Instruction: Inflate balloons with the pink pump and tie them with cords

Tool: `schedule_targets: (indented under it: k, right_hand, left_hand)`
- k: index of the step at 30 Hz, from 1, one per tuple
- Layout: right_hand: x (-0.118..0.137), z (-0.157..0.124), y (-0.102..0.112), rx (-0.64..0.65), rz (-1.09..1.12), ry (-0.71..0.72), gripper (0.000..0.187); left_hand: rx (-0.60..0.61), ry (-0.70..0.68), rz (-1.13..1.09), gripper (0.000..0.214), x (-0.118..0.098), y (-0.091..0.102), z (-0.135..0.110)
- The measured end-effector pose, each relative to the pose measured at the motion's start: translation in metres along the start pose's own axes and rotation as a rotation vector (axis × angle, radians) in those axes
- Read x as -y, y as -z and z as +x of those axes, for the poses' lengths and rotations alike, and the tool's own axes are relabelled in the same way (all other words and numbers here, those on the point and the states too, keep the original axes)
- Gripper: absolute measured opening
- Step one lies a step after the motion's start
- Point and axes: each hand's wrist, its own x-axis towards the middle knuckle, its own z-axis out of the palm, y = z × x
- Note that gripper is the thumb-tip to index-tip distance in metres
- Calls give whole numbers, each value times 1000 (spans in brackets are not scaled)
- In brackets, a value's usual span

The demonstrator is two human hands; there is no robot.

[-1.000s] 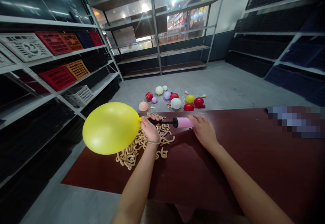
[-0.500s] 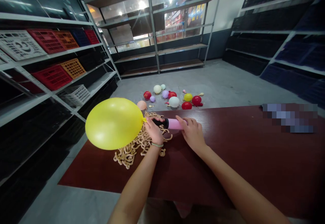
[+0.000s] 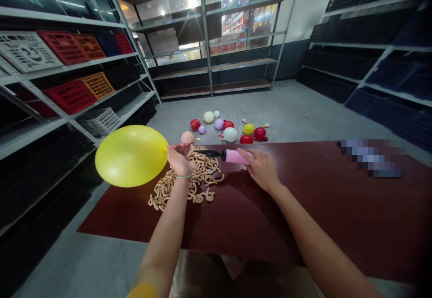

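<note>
My left hand (image 3: 178,160) pinches the neck of an inflated yellow latex balloon (image 3: 131,155), which hangs out to the left over the table's edge. My right hand (image 3: 259,169) rests its fingers on the end of a pink hand pump (image 3: 234,156). The pump's black nozzle (image 3: 209,153) points left and stands apart from the balloon neck. Below my left wrist lies a heap of uninflated tan balloons (image 3: 202,176) on the dark red table (image 3: 303,199).
Beyond the table, several inflated balloons (image 3: 229,129) in red, white, purple and yellow lie on the grey floor (image 3: 297,109). Metal shelves (image 3: 67,67) hold plastic crates on the left, and more shelving stands behind and to the right. A pixelated patch covers the table's right side.
The black nozzle has come away from the balloon neck. My left hand and the yellow balloon have shifted left, with the pump now to the right of them.
</note>
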Motion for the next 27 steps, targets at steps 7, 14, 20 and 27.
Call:
schedule_targets:
  k: [7, 14, 20, 27]
  right_hand:
    - [1, 1, 5, 112, 134, 188, 58]
    - [30, -1, 4, 181, 199, 318, 59]
    - [34, -5, 3, 243, 227, 333, 68]
    - [18, 17, 40, -142, 241, 173, 50]
  left_hand:
    - [282, 41, 188, 30, -41, 10, 24]
    - [514, 111, 373, 36, -41, 21, 21]
    - [676, 181, 665, 38, -33, 28, 9]
    - [846, 46, 1036, 41, -34, 28, -4]
